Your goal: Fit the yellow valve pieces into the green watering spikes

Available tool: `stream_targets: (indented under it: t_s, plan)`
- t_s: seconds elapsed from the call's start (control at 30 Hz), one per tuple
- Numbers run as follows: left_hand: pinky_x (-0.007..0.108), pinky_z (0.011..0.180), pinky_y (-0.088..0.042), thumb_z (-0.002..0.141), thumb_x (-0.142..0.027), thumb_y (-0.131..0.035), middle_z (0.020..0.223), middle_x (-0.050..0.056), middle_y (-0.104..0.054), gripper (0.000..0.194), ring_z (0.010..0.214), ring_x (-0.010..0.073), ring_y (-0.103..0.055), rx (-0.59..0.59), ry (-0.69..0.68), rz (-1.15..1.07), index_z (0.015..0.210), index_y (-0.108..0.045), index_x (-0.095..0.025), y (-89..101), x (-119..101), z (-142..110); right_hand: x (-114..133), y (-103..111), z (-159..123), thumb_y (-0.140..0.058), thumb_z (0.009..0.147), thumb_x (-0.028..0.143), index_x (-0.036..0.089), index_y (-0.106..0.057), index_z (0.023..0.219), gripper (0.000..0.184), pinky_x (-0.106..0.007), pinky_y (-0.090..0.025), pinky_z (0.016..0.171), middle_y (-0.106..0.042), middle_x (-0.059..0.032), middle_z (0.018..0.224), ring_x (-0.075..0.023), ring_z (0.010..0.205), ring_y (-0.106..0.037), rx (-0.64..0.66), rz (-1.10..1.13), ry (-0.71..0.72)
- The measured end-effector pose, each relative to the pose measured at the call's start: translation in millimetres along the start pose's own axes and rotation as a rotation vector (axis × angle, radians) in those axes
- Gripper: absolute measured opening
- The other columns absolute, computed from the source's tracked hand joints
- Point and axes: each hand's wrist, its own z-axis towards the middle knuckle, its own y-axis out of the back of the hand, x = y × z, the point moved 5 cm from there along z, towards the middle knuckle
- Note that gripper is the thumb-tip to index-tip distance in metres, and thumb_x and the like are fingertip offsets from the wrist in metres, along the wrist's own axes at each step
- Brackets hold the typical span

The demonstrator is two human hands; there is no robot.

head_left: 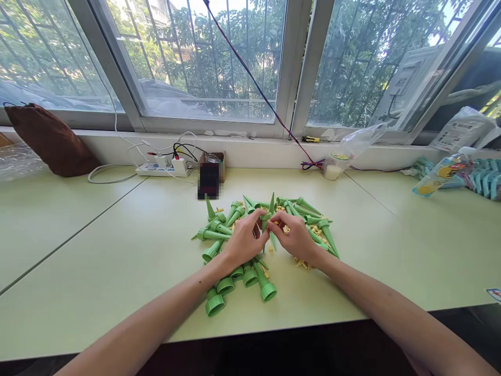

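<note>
My left hand is closed round a green plastic watering spike, with its wide cap end up and its tip pointing down. Right beside it, my right hand pinches a small yellow plastic piece against the spike's side; fingertips partly cover the piece. More green spikes lie loosely about both hands, such as a near one with its hollow end facing me and a right-hand one. Small yellow pieces are scattered among the spikes, mostly under and beside my right hand.
Along the window wall stand a brown bag, a white power strip with cables, a small box with a blurred dark object before it, and a jar in a plastic bag. A plastic pouch lies at right.
</note>
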Motion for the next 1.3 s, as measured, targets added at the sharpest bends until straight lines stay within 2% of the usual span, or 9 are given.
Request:
stream_targets:
  t_s: [1.3]
  plan:
    - [0.024,0.060,-0.043,0.083,-0.021,-0.057,0.065,-0.005,-0.056,0.024,0.055,0.0112,-0.052,0.026,0.011,0.008,0.107,-0.057,-0.020,-0.1,-2.9,-0.2,1.5,-0.3,-0.3,-0.053,0.095,0.028,0.022,-0.055,0.081,0.016,-0.027,-0.042,0.059,-0.058,0.0012,0.068,-0.0141,0.059,-0.051,0.016,-0.011,0.008]
